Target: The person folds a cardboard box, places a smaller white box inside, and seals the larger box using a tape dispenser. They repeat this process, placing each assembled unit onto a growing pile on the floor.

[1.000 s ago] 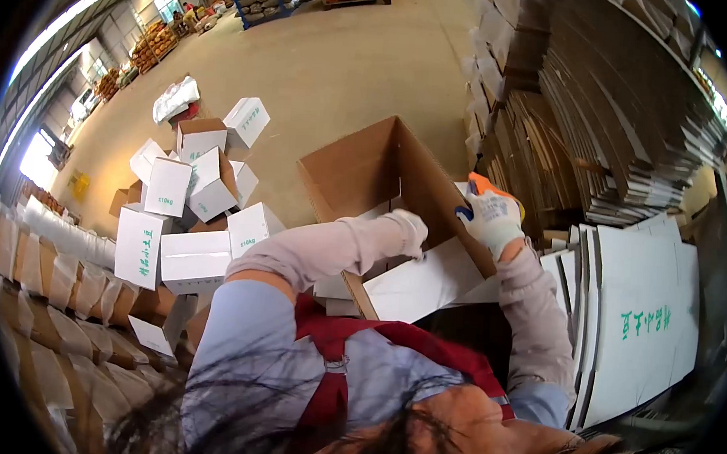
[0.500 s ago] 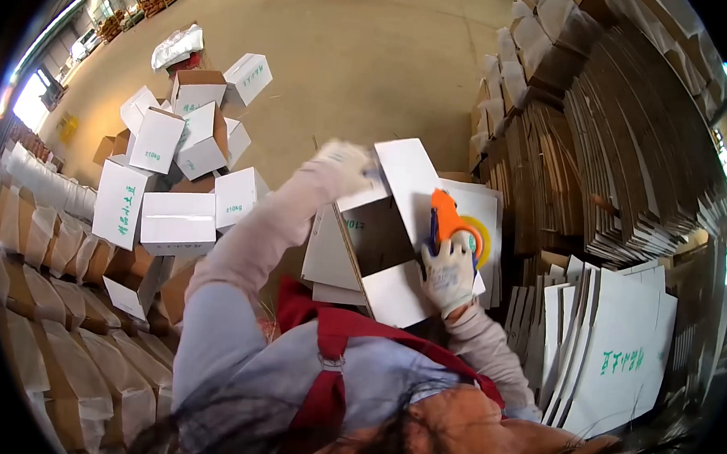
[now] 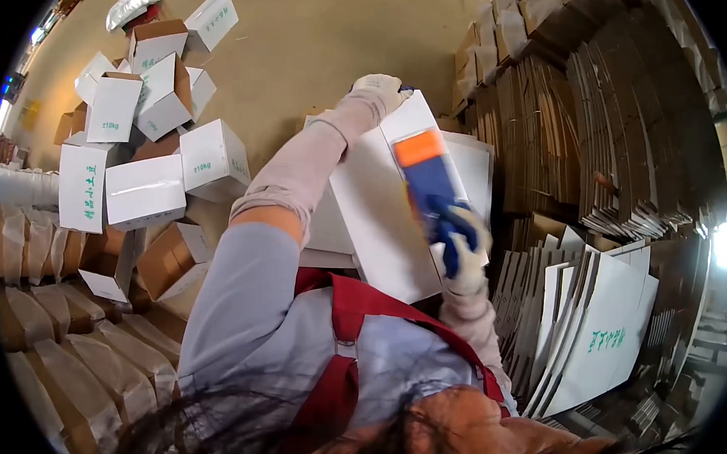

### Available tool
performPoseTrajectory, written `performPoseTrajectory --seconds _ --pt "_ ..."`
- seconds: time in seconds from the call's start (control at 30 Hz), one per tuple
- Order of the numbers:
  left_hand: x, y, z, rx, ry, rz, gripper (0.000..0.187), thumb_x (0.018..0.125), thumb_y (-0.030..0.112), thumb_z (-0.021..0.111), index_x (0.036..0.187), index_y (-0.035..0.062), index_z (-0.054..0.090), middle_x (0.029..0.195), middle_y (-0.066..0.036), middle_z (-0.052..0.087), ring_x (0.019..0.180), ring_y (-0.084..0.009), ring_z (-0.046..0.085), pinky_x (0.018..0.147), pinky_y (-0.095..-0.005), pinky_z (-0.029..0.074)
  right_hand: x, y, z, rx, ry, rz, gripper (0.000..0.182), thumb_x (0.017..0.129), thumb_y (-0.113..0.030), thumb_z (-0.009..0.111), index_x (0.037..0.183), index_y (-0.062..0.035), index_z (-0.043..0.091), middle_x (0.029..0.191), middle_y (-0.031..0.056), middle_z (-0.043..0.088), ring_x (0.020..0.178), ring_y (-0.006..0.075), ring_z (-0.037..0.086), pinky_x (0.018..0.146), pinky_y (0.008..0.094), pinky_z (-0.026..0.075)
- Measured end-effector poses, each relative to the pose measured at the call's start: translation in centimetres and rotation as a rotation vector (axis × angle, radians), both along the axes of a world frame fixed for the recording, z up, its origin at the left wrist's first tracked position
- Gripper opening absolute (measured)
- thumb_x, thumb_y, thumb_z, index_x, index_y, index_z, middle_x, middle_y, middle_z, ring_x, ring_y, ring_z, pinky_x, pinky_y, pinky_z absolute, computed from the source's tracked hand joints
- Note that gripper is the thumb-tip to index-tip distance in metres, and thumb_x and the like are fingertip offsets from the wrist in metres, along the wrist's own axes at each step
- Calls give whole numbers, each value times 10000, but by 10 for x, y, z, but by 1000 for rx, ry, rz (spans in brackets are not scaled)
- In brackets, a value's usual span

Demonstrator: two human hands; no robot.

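A white cardboard box [image 3: 377, 207] lies in front of me with its long flaps folded down over the opening. My left hand [image 3: 379, 88], in a white glove with blue on the palm side, is closed over the box's far edge. In my gloved right hand [image 3: 465, 249] is an orange and blue tape dispenser [image 3: 424, 168], gripped with the fingers wrapped round its handle. The dispenser is blurred by motion and overlaps the right-hand flap, near the line where the flaps meet. Other flat white cardboard [image 3: 470, 163] shows beneath and to the right of the box.
Several white boxes [image 3: 145, 187] with green lettering lie piled on the floor at the left. Tall stacks of folded cardboard [image 3: 615, 141] rise at the right, with white flattened cartons [image 3: 608, 338] leaning nearer me. Wrapped brown bundles [image 3: 60, 367] fill the lower left.
The box's flaps have gone from standing open to folded down. My left hand has moved away from me to the far edge. The tape dispenser has turned and shifted left over the box.
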State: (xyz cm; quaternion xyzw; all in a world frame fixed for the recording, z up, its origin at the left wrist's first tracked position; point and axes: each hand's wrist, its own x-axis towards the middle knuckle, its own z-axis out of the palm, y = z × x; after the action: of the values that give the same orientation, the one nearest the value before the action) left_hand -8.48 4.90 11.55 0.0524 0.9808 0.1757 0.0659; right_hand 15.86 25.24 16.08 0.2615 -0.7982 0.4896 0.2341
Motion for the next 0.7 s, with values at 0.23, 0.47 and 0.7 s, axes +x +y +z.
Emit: performPoseTrajectory --seconds 0.23,0.47,0.7 --pt "35 -41 6 717 -183 -51 411 867 443 540 1007 70 643 792 -89 644 674 -197 613 605 -321 485 -2 1 -31 -399 -660 122 363 824 -211 561 1063 60 598 963 115 600 817 156 535 723 262 436" --pt "105 -24 58 622 -409 -363 433 849 443 604 803 13 636 540 -35 523 434 -109 493 407 -241 377 -4 11 -35 -352 -634 196 387 821 -253 572 1059 53 594 955 108 579 810 157 535 722 263 437" --pt "112 -25 -10 1399 -639 94 306 870 258 613 984 -26 633 832 -64 651 753 -166 611 647 -278 499 -13 5 -18 -370 -726 297 454 816 -235 580 1157 62 544 986 116 563 856 166 545 762 274 440"
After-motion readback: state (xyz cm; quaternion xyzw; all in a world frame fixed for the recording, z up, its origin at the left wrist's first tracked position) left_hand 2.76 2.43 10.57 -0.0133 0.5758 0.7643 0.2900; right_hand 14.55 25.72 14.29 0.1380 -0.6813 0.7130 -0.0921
